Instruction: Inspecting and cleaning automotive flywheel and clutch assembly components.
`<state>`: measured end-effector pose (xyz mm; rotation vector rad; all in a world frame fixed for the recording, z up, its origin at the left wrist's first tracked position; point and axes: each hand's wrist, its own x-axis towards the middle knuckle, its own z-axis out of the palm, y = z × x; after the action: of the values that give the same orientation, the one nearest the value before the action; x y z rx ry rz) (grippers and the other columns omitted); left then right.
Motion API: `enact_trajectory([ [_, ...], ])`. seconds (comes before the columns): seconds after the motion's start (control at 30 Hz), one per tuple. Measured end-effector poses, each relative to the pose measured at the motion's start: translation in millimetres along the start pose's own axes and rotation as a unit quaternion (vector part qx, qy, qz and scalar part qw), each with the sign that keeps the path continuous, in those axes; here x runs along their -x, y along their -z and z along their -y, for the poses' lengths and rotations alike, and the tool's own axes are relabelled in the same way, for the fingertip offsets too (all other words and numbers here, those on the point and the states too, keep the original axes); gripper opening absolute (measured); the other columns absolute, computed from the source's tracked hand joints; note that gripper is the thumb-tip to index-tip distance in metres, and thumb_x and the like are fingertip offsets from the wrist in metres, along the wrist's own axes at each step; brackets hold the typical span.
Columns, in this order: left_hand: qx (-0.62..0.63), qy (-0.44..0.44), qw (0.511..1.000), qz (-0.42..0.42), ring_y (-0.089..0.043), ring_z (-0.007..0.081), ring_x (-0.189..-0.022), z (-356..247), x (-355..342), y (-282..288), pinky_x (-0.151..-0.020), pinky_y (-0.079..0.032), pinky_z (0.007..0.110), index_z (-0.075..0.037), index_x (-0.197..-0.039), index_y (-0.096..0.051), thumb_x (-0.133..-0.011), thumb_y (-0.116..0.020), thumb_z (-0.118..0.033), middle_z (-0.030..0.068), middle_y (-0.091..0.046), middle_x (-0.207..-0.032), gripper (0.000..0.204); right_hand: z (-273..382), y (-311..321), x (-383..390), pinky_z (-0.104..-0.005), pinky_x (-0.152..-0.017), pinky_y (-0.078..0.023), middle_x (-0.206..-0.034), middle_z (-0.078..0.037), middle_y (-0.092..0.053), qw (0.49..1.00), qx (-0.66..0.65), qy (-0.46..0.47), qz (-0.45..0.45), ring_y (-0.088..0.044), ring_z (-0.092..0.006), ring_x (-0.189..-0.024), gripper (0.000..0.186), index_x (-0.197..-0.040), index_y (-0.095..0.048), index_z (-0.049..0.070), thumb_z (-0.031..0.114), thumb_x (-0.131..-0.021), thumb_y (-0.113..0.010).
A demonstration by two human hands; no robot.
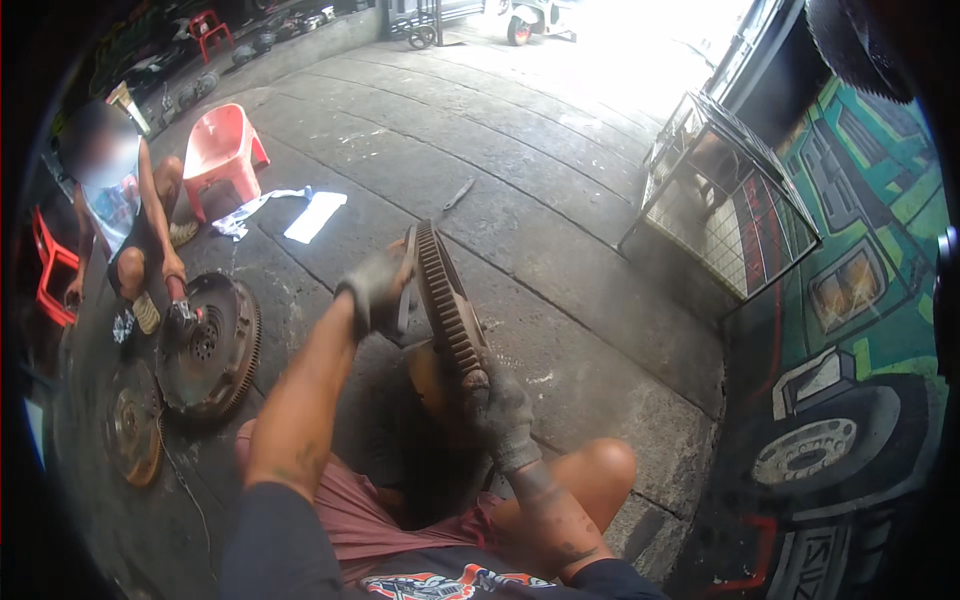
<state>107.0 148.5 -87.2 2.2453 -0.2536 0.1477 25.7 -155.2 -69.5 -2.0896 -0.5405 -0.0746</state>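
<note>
I hold a rusty toothed flywheel ring gear [448, 300] upright on its edge in front of my knees. My left hand [372, 290], in a grey glove, grips a thin dark tool against the upper left face of the wheel. My right hand [498, 412], also gloved, grasps the lower toothed rim. The wheel's far face is hidden from me.
A seated person [125, 225] at the left works on another flywheel [212, 345] lying on the concrete, with a rusty disc [135, 425] beside it. A red plastic stool [222, 150], white rags [315, 215], a wire cage [725, 210] and a painted wall at the right.
</note>
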Motion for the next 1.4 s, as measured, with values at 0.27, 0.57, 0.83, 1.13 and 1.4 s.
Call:
enact_trajectory([
  [0.27, -0.114, 0.196, 0.967, 0.114, -0.069, 0.0251, -0.073, 20.5, -26.0, 17.7, -0.061, -0.056, 0.038, -0.004, -0.105, -0.063, -0.082, -0.066, -0.022, 0.0109, -0.069, -0.081, 0.029, 4.2, -4.7, 10.0, -0.0469, -0.078, -0.055, -0.1, -0.022, -0.069, 0.999, -0.03, 0.002, 0.021, -0.069, -0.0414, -0.092, 0.043, -0.132, -0.06, 0.009, 0.039, -0.104, -0.047],
  [0.57, 0.257, 0.286, 0.923, -0.002, -0.066, 0.019, -0.057, -178.7, 76.5, 2.5, -0.046, -0.054, 0.031, -0.003, -0.113, -0.055, -0.105, -0.047, -0.034, 0.0129, -0.067, -0.09, 0.033, 11.3, 4.3, 4.1, -0.0513, -0.078, -0.054, -0.102, -0.024, -0.068, 0.999, -0.016, -0.03, 0.022, -0.067, -0.0449, -0.092, 0.042, -0.129, -0.062, 0.009, 0.039, -0.102, -0.049],
  [0.83, 0.569, 0.369, 0.708, -0.197, -0.063, 0.0301, -0.062, -229.2, 97.1, -23.4, -0.054, -0.058, 0.051, -0.006, -0.116, -0.053, -0.1, -0.058, -0.045, 0.0129, -0.062, -0.098, 0.043, 13.7, 9.4, -5.5, -0.0529, -0.082, -0.054, -0.111, -0.024, -0.067, 0.995, -0.007, -0.075, 0.059, -0.067, -0.0455, -0.097, 0.041, -0.129, -0.062, 0.01, 0.038, -0.1, -0.051],
  [1.13, 0.617, 0.338, 0.698, -0.136, -0.065, 0.0257, -0.057, -178.8, 40.8, -24.5, -0.047, -0.056, 0.039, -0.004, -0.116, -0.053, -0.1, -0.056, -0.028, 0.0118, -0.064, -0.08, 0.029, -2.3, -1.6, -28.8, -0.0557, -0.075, -0.053, -0.096, -0.024, -0.07, 0.998, -0.019, -0.065, 0.02, -0.068, -0.0462, -0.087, 0.039, -0.127, -0.063, 0.011, 0.037, -0.098, -0.053],
  [1.4, 0.493, 0.336, 0.795, -0.116, -0.067, 0.0276, -0.057, -188.3, 63.8, -25.1, -0.048, -0.058, 0.04, -0.005, -0.122, -0.051, -0.1, -0.054, -0.024, 0.0148, -0.066, -0.083, 0.029, 10.6, 2.3, -41.2, -0.0574, -0.072, -0.052, -0.093, -0.025, -0.069, 0.998, 0.027, -0.053, 0.009, -0.066, -0.0481, -0.085, 0.035, -0.119, -0.064, 0.013, 0.039, -0.101, -0.05],
])
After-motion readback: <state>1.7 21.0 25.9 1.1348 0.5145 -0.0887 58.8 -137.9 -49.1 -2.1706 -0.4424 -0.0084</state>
